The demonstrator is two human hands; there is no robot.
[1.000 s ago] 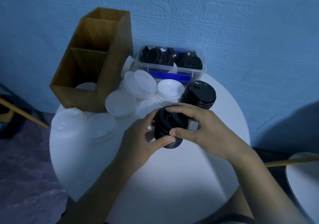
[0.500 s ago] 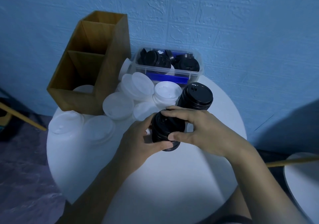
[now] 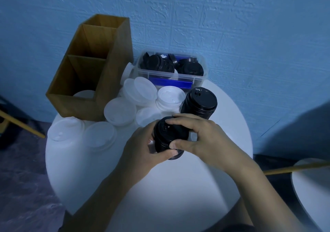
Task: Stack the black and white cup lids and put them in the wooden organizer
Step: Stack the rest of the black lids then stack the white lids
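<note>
The stack of black lids (image 3: pixel 167 137) sits at the centre of the round white table (image 3: pixel 160 196), held between both hands. Whether its base touches the tabletop cannot be told.

The left hand (image 3: pixel 142 151) curls round the left and near side of the stack, with the thumb laid across the lower rim. The right hand (image 3: pixel 203 138) grips from the right: its fingers (image 3: pixel 180 121) arch over the top lid and its thumb presses the near side just above the left thumb.

A second black stack (image 3: pixel 200 101) stands upright on the table just behind the held one, apart from both hands. To its left stands a short white stack (image 3: pixel 171 96), touching it or nearly so. Loose white lids (image 3: pixel 119 111) lie further left, some leaning on one another; two more (image 3: pixel 66 130) lie near the left edge of the table.

The wooden organizer (image 3: pixel 116 67) stands at the rear left of the table, against the loose white lids. Two compartments are visible, divided by a wooden panel. The near compartment holds one white lid (image 3: pixel 84 94) at the bottom; the floor of the far compartment is hidden.

A clear plastic bin (image 3: pixel 203 78) sits at the rear edge, right of the organizer, holding more unsorted black lids (image 3: pixel 160 63). Behind everything is a textured blue wall (image 3: pixel 232 26). The edge of another white table (image 3: pixel 312 187) shows at lower right.
</note>
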